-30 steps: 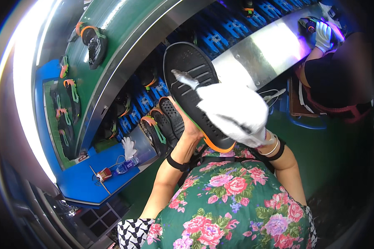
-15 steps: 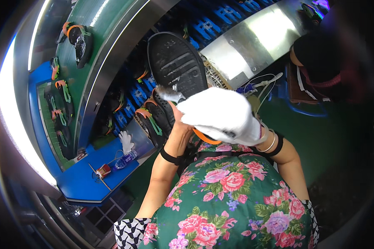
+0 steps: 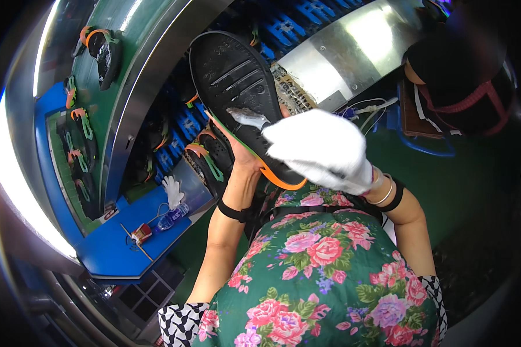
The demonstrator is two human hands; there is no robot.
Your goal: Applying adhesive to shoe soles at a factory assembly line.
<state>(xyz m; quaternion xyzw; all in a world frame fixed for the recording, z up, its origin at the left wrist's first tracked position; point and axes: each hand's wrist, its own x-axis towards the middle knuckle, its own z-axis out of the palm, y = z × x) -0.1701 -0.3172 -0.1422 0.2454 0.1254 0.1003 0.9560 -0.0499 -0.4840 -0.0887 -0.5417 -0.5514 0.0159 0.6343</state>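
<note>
A large black shoe sole (image 3: 234, 75) with raised bars and an orange and green edge is held up in front of me. My bare left hand (image 3: 244, 155) grips it from beneath, along its left edge. A white glove covers my right hand (image 3: 317, 149), which is closed on a brush (image 3: 247, 116) with a pale ferrule and dull, wet-looking bristles. The bristles lie over the middle of the sole, and the glove hides the handle. Shiny wet streaks show on the sole's surface.
Black shoe parts with orange and green straps (image 3: 202, 159) stand just left of my hands. On the left, a green conveyor (image 3: 150, 29) carries more parts. A blue table (image 3: 110, 248) holds a bottle (image 3: 172, 216) and a white glove (image 3: 172, 191). Another person (image 3: 446, 81) sits at right.
The sole has shifted up and left, with more of its heel end showing. My right hand has moved slightly up and right, and the brush's bristles now sit farther up and right.
</note>
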